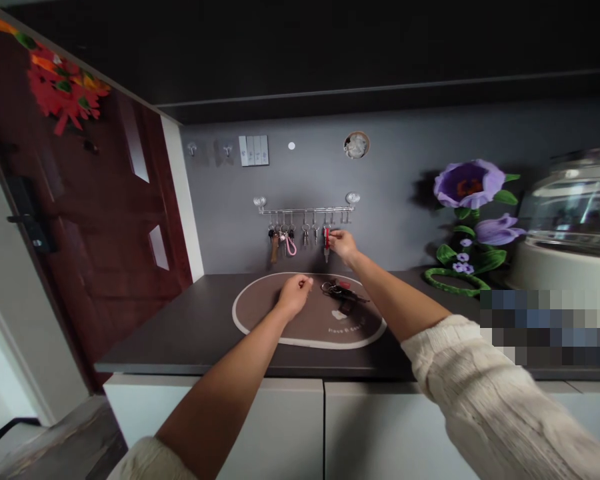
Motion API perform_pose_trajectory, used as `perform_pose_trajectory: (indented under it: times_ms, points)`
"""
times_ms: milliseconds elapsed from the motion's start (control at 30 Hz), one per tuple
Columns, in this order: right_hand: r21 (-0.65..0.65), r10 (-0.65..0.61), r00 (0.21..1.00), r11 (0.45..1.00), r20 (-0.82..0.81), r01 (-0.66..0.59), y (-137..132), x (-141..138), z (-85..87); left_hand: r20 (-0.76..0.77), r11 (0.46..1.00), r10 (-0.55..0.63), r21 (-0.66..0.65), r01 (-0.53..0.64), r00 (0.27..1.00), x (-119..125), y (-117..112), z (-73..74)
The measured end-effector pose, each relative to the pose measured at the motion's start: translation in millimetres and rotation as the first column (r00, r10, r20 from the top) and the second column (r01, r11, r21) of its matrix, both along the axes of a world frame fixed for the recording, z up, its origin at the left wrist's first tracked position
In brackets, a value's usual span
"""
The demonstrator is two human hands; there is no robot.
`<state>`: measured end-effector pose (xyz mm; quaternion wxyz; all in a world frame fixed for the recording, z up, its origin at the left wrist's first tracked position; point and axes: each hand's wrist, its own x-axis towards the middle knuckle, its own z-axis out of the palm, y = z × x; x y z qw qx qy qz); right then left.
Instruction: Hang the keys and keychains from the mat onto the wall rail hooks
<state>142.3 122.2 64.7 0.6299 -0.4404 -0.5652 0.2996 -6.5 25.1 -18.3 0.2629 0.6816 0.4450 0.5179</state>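
Note:
On the grey wall, a clear hook rail (307, 211) carries several hanging key rings. At its right part my right hand (343, 245) pinches a red-tagged key (327, 239), whose metal end points down; its ring is up against a hook. My left hand (295, 295) is held above the left-middle of a brown oval mat (260, 310), fingers curled closed; I cannot make out what is in them. Lying on the mat's right half is a bunch of dark keys (343, 291) with a red piece among it. A pink strap (291, 245) and a brown strap (274, 249) hang at the rail's left.
The mat lies on a dark counter (180, 333) beneath a black overhead cabinet (330, 53). To the right stand purple fabric flowers (469, 187) and a clear-topped white appliance (555, 267). A dark red door (90, 220) is on the left. Small hooks and switches (254, 151) sit on the wall.

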Motion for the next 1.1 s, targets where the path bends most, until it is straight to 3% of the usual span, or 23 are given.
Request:
perform_pose_trajectory:
  times_ms: [267,533,767,967,1100]
  points:
    - [-0.037,0.004,1.0,0.999,-0.03,-0.005,-23,3,2.0,0.022,0.999,-0.028,-0.037,0.029,0.999,2,-6,4.0]
    - [-0.011,0.083,0.995,0.996,-0.057,-0.084,-65,8,4.1,0.067,0.982,-0.017,-0.188,0.029,0.998,0,-11,9.7]
    - [0.073,0.039,0.999,0.996,0.023,-0.041,-87,14,-23.7,0.06,0.959,0.015,-0.284,0.003,0.998,10,-13,24.5]
    - [0.145,-0.056,0.982,0.989,0.179,0.03,-99,24,-51.6,0.037,0.989,0.081,-0.129,-0.076,0.996,26,-6,19.0]
    - [0.154,-0.092,0.95,0.987,0.299,0.047,-101,29,-56.6,-0.113,0.997,0.067,0.033,-0.064,0.991,27,-5,10.9]
